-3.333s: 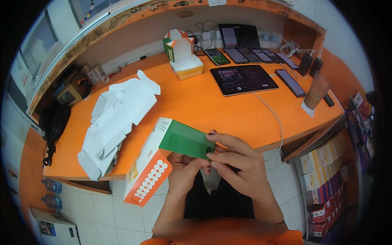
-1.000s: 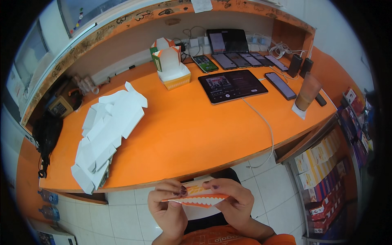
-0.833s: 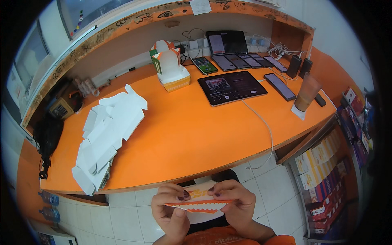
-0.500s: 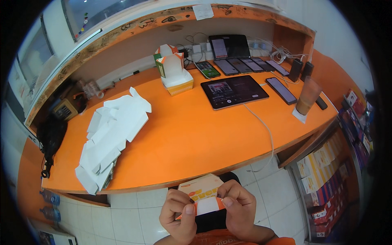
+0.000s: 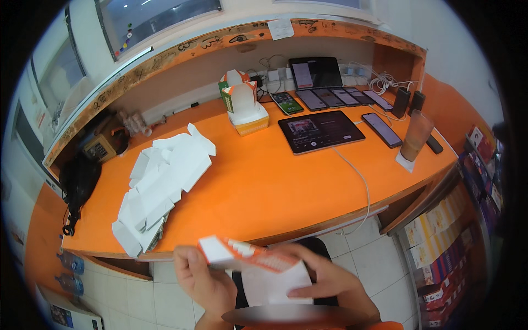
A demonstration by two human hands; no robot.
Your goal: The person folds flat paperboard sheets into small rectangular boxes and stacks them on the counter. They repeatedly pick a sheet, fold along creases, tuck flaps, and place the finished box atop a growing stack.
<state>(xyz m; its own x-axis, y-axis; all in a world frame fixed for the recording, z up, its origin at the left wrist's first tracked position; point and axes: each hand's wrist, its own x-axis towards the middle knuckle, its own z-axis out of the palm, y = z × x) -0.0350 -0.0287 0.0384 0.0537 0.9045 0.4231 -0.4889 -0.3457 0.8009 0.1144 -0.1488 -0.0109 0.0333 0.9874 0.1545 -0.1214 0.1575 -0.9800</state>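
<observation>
Above my lap, just off the desk's near edge, both hands hold a partly folded cardboard food box (image 5: 268, 286). Its inside is white and its printed outside orange. My left hand (image 5: 202, 281) has its fingers closed at the box's raised left end, beside a small white flap. On the other side, my right hand (image 5: 330, 279) grips the box, its thumb or a finger lying over the white inner panel. Motion blurs the right hand and the printed side. On the desk to the left lies a pile of flat white carton blanks (image 5: 165, 184).
Folded boxes (image 5: 247, 113) stand stacked at the desk's back. Right of them lie a tablet (image 5: 324, 135) with a trailing cable, several phones (image 5: 333, 98), and a cup of brown drink (image 5: 415, 137). A black bag (image 5: 80, 170) sits at the left end; stocked shelves (image 5: 440, 264) stand right.
The box has turned and opened out, showing its white inside. My left hand moved left and up with one end; my right hand shifted from a fingertip pinch to a wider hold.
</observation>
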